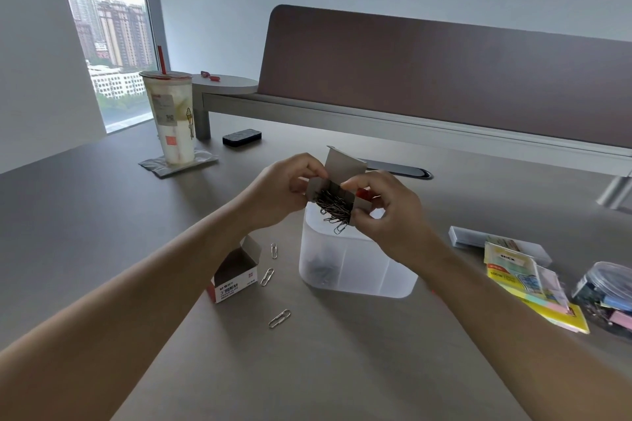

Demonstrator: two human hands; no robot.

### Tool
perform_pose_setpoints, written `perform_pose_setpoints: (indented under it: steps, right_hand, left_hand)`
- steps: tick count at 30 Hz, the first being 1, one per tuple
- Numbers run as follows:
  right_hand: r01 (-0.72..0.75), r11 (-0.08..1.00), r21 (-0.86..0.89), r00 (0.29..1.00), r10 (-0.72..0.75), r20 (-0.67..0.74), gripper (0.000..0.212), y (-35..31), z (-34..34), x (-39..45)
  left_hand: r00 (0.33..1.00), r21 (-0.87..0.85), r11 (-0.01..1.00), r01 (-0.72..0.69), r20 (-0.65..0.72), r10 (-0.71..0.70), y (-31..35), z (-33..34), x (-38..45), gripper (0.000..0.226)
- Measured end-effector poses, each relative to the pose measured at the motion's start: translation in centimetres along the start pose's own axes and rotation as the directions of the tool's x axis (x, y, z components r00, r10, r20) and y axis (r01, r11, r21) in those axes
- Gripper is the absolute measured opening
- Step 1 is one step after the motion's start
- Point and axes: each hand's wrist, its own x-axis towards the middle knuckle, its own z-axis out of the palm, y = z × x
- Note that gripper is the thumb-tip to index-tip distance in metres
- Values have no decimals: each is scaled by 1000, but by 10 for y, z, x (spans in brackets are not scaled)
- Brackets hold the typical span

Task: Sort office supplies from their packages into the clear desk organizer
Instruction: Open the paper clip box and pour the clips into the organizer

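Note:
A small cardboard paper-clip box (pixel 338 169) is held open and tipped over the clear desk organizer (pixel 355 267). My left hand (pixel 285 190) grips its left side and my right hand (pixel 384 212) pinches its right side and flap. A tangle of paper clips (pixel 333 207) hangs out of the box's mouth just above the organizer's left compartment, where some clips lie at the bottom. A second open paper-clip box (pixel 234 275) stands on the desk left of the organizer, with three loose clips (pixel 267 276) beside it.
A drink cup with a red straw (pixel 172 116) stands on a coaster at the back left, a black eraser-like block (pixel 242 137) near it. At the right lie a clear flat case (pixel 468 236), sticky-note packs (pixel 526 280) and a round tub of binder clips (pixel 607 290). A partition screen (pixel 444 72) backs the desk.

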Motion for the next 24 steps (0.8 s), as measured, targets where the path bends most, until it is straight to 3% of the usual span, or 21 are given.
perform_pose_setpoints:
  steps: [7,24]
  right_hand:
    - [40,998,-57,998,-37,48,32,-3,2,-1]
    - [98,994,-53,995,-98,9,33,-1,0,-2]
  left_hand:
    - [999,29,999,12,-33,-11,-3,-5,-5,53]
    - [996,86,995,-45,-76,52,0,-1,-9,55]
